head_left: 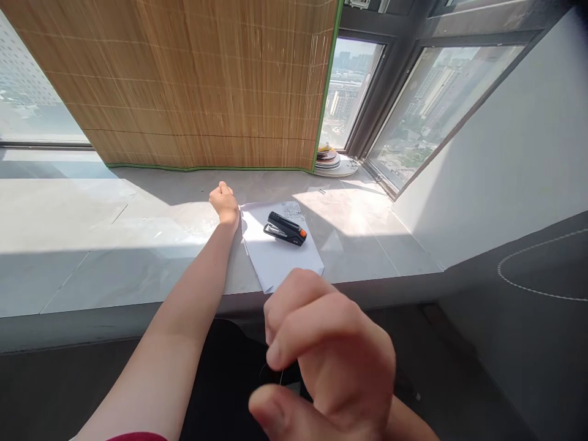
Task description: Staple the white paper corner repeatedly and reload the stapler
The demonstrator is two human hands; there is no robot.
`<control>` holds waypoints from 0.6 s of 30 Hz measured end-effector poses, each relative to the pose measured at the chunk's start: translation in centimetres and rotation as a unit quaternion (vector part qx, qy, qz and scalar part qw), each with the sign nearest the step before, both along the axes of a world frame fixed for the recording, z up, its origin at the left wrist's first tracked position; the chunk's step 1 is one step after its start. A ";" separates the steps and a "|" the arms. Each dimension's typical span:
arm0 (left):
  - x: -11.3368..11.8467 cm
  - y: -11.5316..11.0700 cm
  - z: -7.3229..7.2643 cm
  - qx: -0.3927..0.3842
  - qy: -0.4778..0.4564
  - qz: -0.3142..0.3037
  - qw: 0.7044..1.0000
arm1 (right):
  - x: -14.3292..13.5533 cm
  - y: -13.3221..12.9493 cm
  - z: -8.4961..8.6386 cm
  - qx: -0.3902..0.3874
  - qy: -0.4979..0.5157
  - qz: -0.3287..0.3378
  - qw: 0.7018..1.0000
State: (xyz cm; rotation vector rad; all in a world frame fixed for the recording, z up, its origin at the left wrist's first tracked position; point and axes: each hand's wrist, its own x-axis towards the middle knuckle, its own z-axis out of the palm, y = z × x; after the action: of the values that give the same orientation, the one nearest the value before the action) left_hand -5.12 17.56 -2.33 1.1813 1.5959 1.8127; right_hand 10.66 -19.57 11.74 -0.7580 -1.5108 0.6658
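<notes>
A black stapler (285, 229) with an orange tab at one end lies on a stack of white paper (264, 263) on the window sill. My left hand (223, 202) is curled into a fist just left of the paper, its wrist by the paper's edge, and nothing shows in it. Close to the camera, my right hand (340, 349) is raised in front of the sill's edge. Its fingers are bent, and thumb and forefinger stand apart with nothing visible held between them. The hand hides the sill's front edge below the paper.
A bamboo blind (206, 86) with green edging hangs behind the sill (114, 263). Stacked plates (328, 162) stand in the far corner by the window. Small bits (322, 191) lie on the sill behind the paper. A beaded cord (505, 278) hangs at right.
</notes>
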 end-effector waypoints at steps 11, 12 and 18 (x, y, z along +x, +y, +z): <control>0.1 -0.3 0.2 0.001 0.001 -0.010 1.000 | 9.4 15.1 -7.5 -0.066 -0.149 -0.252 0.954; 0.1 -0.3 0.1 0.000 0.002 -0.010 1.000 | 10.4 16.4 -8.0 -0.082 -0.164 -0.254 0.950; 0.2 -0.4 0.2 -0.008 0.002 -0.018 1.000 | 8.9 20.2 -10.5 -0.105 -0.271 -0.065 0.955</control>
State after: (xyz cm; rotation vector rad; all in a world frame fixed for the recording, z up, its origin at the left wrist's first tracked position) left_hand -4.93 17.19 -2.14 1.1993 1.5784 1.7719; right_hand 19.55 0.61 1.21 -1.2678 -1.8803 0.5486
